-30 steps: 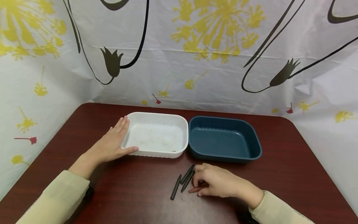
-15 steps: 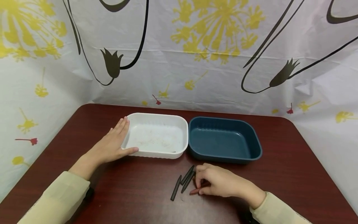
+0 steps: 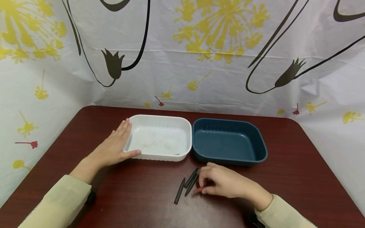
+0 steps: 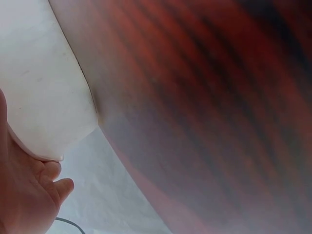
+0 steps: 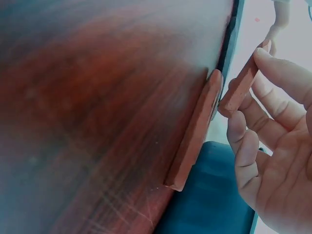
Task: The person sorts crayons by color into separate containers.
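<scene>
My right hand pinches a reddish-brown crayon between thumb and fingers, close over the table. A second reddish-brown crayon lies on the tabletop beneath it in the right wrist view; in the head view the hand hides it. Just left of that hand are three dark crayons, two of them side by side. My left hand rests on the left end of the white tray, fingers straight along its side and thumb over the front rim. The left wrist view shows this hand at the tray's edge.
A dark blue tray stands right of the white one, their sides meeting. Small specks and a tiny dark bit lie in the white tray. The dark red table ends at a patterned sheet behind and at both sides.
My right hand has lifted slightly with the reddish-brown crayon pinched in it. The left hand, both trays and the dark crayons stay where they were.
</scene>
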`<action>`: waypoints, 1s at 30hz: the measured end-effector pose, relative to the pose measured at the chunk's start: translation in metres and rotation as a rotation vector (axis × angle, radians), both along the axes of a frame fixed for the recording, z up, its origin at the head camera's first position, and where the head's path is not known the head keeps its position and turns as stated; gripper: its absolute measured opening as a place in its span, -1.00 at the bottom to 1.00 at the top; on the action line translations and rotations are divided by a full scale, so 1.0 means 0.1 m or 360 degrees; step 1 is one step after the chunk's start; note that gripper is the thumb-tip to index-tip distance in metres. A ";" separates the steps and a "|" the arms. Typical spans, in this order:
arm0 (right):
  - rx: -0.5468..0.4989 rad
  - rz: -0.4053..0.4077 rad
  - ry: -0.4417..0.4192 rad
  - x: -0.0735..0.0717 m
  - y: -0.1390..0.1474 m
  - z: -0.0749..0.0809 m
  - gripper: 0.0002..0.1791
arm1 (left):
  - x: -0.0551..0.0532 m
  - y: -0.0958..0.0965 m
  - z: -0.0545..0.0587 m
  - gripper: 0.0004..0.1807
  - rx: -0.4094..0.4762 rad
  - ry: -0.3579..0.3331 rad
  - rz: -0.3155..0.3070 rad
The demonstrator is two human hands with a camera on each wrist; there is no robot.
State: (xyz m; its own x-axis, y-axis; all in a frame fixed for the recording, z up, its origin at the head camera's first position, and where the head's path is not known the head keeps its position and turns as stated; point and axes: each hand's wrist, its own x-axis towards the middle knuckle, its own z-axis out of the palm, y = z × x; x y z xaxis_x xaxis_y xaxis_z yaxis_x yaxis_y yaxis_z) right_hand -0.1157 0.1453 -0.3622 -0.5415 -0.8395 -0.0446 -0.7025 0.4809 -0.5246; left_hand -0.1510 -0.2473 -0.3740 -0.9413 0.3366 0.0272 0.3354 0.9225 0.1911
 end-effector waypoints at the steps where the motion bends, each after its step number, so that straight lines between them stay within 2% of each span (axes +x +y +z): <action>1: -0.0003 0.0000 0.0004 0.00 0.00 0.01 -0.83 | 0.00 0.00 0.00 0.22 0.0001 0.0004 -0.0001; 6: -0.0019 -0.0017 0.0028 0.01 -0.02 0.03 -0.82 | -0.01 0.00 -0.02 0.23 0.0009 0.0004 -0.0005; 14: -0.0039 -0.0074 -0.0009 0.00 -0.05 0.05 -0.84 | -0.01 0.00 0.00 0.23 0.0016 -0.0007 0.0001; 22: -0.0043 -0.0074 -0.0051 -0.03 -0.12 0.07 -0.85 | 0.00 0.00 0.01 0.23 0.0021 -0.0006 0.0000; 30: -0.0039 -0.0072 -0.0023 -0.04 -0.20 0.09 -0.88 | 0.01 0.00 0.01 0.23 0.0039 -0.0003 -0.0001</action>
